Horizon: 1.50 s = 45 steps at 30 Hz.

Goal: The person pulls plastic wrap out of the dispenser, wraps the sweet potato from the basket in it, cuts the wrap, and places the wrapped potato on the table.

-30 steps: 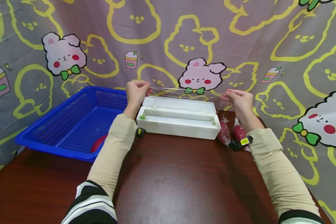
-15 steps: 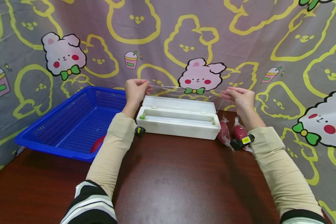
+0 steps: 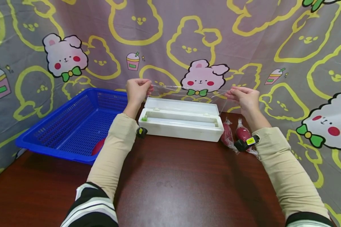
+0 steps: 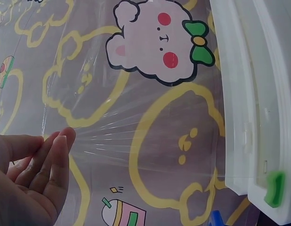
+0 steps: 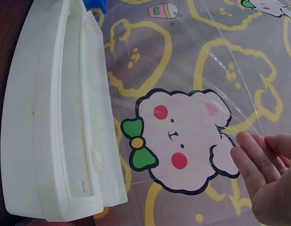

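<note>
Against a patterned curtain [image 3: 102, 19], thin transparent film [image 4: 105, 140] with fine shiny creases, in the pinch of 2 hands [image 3: 137, 92] [image 3: 248, 100].

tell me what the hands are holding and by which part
Clear film, pinched along its upper edge: the left hand holds one end, the right hand the other.

Colourless film [image 4: 112, 143], white box [image 3: 180, 132] with a green tab [image 3: 144, 118], blue basket [image 3: 55, 153], red object [image 3: 98, 147] in it, red wrapped bundles [image 3: 228, 134], reddish-brown table [image 3: 170, 183], beige sleeves [image 3: 110, 154], black-and-white striped cuffs [image 3: 94, 206], grey-mauve curtain [image 3: 159, 55] patterned with yellow outlines [image 3: 134, 41] and red-cheeked rabbits [image 3: 203, 76]
</note>
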Available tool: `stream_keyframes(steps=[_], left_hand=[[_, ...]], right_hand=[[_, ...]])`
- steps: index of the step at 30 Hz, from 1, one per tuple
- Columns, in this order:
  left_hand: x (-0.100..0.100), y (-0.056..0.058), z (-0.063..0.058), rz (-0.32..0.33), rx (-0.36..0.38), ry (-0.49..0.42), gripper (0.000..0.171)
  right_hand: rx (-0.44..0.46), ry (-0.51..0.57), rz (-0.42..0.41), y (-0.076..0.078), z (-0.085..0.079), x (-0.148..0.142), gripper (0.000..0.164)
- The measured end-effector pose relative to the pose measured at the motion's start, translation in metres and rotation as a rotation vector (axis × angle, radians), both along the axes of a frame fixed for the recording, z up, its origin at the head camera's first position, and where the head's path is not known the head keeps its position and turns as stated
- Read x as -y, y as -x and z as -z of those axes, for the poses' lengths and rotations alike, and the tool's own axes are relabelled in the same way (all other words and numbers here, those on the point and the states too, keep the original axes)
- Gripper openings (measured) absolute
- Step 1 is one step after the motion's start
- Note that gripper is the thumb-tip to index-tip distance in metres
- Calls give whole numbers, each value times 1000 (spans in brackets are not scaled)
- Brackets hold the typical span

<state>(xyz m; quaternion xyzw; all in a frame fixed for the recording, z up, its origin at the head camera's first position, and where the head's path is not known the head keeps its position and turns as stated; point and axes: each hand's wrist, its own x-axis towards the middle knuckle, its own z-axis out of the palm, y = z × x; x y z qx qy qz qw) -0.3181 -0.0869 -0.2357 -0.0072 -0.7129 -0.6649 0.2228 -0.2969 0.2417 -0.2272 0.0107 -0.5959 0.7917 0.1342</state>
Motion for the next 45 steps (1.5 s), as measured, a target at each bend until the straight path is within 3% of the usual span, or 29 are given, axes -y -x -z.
stream_keyframes(steps=[8, 21, 45], left_hand=[[-1, 1, -2, -1, -4, -16, 18], [0, 2, -7, -5, -13, -42, 18], [2, 6, -19, 16, -50, -74, 17]], right_hand=[[16, -28, 20, -2, -5, -1, 11], [5, -48, 26, -1, -10, 1, 17], [-9, -18, 22, 2, -24, -3, 10]])
